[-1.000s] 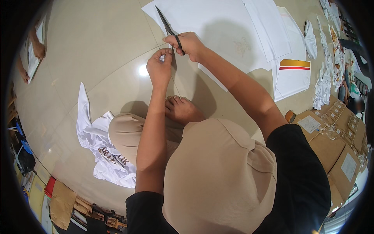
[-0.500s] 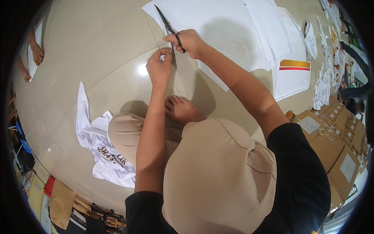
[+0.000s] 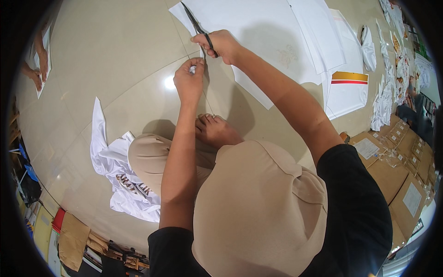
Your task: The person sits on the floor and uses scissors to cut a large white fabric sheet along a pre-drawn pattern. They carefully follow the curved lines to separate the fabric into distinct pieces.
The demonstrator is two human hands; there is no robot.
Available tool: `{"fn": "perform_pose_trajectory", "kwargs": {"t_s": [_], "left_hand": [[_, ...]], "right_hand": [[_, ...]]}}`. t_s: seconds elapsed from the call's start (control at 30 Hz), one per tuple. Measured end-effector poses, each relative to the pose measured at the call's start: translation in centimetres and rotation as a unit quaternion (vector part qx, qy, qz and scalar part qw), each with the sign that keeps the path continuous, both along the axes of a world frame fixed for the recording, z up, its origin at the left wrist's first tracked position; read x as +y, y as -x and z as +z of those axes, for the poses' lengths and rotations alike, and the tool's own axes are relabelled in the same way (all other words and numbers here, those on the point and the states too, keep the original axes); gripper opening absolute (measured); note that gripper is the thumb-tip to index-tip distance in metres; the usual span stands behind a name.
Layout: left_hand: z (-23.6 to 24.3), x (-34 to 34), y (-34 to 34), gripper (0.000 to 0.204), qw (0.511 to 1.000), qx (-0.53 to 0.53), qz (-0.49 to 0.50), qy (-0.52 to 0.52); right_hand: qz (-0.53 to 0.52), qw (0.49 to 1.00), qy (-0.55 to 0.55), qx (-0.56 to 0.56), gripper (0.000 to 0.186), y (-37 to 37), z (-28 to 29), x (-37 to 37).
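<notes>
I sit on a glossy cream tiled floor point(image 3: 115, 69). My right hand point(image 3: 221, 45) grips black scissors point(image 3: 196, 27), whose blades point up and to the left over the corner of a large white sheet point(image 3: 249, 27). Just below it, my left hand point(image 3: 189, 81) pinches a small white scrap at the sheet's edge. My bare foot point(image 3: 214, 131) rests on the floor under my hands, and my beige-clad knees fill the lower middle.
A crumpled white printed garment point(image 3: 117, 175) lies at my left. More white sheets, one with a yellow and red band point(image 3: 348, 78), lie at the right. Brown cardboard boxes point(image 3: 397, 166) stack at the far right. Another person's hands point(image 3: 39, 60) hold paper at the far left.
My right hand and the scissors have shifted slightly up along the sheet's edge. My left hand stays just beneath, still pinching the white scrap.
</notes>
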State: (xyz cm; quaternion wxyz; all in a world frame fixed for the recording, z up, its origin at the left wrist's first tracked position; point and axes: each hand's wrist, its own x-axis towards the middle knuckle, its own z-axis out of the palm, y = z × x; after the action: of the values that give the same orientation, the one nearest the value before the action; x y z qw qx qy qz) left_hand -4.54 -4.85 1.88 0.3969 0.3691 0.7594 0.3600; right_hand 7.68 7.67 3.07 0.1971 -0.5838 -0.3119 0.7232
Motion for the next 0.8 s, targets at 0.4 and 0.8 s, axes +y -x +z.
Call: {"fn": "perform_pose_trajectory", "kwargs": {"t_s": [0.4, 0.8], "left_hand": [[-0.1, -0.1, 0.0, 0.025, 1.000, -0.012, -0.006, 0.009], [0.3, 0.1, -0.1, 0.025, 1.000, -0.003, -0.007, 0.010]], "right_hand": [[-0.010, 1.000, 0.002, 0.004, 0.031, 0.3, 0.2, 0.1], [0.008, 1.000, -0.009, -0.009, 0.032, 0.3, -0.9, 0.2]]}}
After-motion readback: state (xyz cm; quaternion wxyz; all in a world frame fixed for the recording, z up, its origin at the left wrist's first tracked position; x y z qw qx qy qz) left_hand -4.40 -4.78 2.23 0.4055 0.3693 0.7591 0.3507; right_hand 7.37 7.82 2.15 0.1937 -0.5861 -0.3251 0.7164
